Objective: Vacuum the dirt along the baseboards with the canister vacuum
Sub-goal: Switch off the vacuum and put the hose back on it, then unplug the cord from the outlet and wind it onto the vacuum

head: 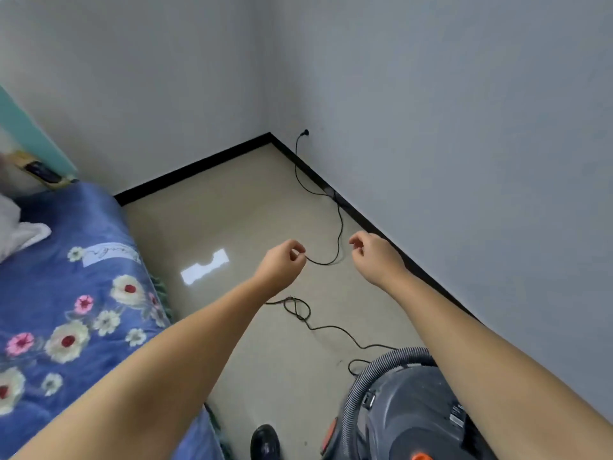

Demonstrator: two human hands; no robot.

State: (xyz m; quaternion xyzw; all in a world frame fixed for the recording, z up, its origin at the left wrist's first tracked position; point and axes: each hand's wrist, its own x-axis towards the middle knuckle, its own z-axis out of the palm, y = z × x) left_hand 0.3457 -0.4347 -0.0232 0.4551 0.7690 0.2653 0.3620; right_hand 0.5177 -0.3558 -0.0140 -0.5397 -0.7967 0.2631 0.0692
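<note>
With the cord (335,207) pinched in the left hand (282,263), the right hand (371,254) loosely curled on nothing, and the canister vacuum (408,413) parked by the baseboard (365,224), the plug (304,133) could easily get yanked out, tbh, or that floor knot tightened.

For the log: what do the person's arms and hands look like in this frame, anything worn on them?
Both forearms are bare up to the frame edge, with no sleeves in view. The left hand and right hand wear no gloves, and no rings, watch or bracelets show at the wrists. No markings or cables are attached to either arm.
</note>
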